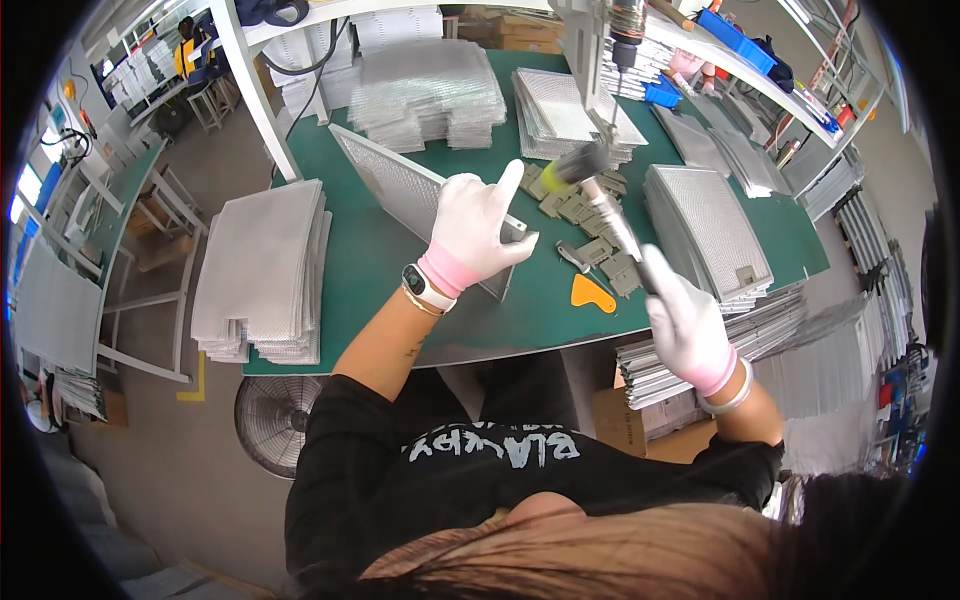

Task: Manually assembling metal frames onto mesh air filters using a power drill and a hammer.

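Observation:
My left hand (470, 225), in a white glove, grips the edge of a framed metal mesh panel (388, 190). The panel stands tilted on its edge on the green tabletop (400, 325). One finger points up and away from the frame, while others curl over it. My right hand (688, 325), also gloved, is closed around the handle of a mallet (616, 222). Its black and yellow-green head hangs to the right of the panel's upper corner, apart from it. Below the mallet lie several grey-green plastic pieces (578, 208) and an orange scraper (593, 293).
Stacks of mesh panels stand at the left (262, 265), the back (430, 85) and the right (705, 225). A power driver (627, 30) hangs above the back. Shelf posts (255, 90) rise behind the table. A floor fan (275, 420) stands below the front edge.

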Demonstrator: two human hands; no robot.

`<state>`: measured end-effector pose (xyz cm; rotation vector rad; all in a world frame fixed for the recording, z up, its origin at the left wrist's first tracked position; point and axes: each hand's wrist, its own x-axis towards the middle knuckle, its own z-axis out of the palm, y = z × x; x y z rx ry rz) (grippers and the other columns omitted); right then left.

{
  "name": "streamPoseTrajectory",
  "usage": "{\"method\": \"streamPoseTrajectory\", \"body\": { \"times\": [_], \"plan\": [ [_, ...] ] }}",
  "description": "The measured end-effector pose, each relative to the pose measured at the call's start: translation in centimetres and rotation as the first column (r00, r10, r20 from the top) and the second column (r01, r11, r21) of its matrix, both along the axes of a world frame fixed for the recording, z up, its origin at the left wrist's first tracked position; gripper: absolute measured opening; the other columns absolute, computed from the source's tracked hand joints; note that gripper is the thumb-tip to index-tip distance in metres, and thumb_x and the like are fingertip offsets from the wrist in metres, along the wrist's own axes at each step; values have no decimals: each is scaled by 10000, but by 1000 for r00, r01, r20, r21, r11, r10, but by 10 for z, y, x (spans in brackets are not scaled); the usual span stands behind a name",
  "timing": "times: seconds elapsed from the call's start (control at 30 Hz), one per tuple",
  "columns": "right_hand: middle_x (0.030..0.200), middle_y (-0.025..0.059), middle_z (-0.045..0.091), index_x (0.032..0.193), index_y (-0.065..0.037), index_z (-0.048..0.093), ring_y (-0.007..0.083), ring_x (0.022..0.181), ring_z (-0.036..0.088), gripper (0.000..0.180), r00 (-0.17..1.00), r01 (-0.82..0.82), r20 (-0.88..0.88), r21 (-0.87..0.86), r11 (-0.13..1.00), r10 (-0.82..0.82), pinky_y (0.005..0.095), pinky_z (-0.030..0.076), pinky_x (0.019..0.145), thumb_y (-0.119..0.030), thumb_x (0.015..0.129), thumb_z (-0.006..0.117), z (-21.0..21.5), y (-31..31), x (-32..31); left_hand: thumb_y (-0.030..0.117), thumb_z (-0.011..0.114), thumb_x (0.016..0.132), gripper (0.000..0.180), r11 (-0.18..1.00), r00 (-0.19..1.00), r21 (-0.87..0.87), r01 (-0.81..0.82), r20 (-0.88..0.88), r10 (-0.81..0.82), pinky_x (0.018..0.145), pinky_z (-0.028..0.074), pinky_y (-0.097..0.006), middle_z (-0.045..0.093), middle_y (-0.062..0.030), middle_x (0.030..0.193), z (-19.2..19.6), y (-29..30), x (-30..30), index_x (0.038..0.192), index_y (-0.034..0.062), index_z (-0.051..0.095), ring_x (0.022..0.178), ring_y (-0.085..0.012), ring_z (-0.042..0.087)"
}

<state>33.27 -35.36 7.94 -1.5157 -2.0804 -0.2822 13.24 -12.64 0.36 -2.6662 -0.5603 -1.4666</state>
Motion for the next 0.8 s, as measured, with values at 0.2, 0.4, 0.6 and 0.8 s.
{"method": "streamPoseTrajectory", "body": {
  "times": [0.2,0.4,0.6,0.8],
  "plan": [
    [768,211,618,1462,-105,440,393,679,625,530,980,157,-41,-428,890,-192,480,498,633,-115,941,536,-43,11,13,324,809,654,894,1000,1000,7,-7,-17,7,885,410,-452,536,-72,775,0,1,3,1402,1,441,845,-307,530],
    [1182,254,586,1462,-121,430,417,1075,571,586,966,155,-122,-432,889,-227,489,467,920,-213,910,602,-190,60,39,221,788,571,288,979,975,81,187,107,-195,730,408,-415,473,-32,627,-1,4,-32,637,130,524,663,-280,505],
    [1501,241,380,1496,36,308,358,1391,384,818,731,-31,-680,-117,993,-57,429,310,1152,-227,852,738,-212,83,46,389,582,858,376,401,245,95,911,658,-713,755,400,-412,519,-37,661,24,-40,-99,627,104,498,653,-234,480],
    [1057,22,671,1215,19,617,107,959,596,399,406,-356,-879,-406,842,-252,268,469,874,-281,956,667,-223,33,58,497,461,970,501,42,39,-17,999,792,-609,911,410,-462,625,-120,925,-19,-37,-110,891,35,638,876,-247,558]
  ]
}}
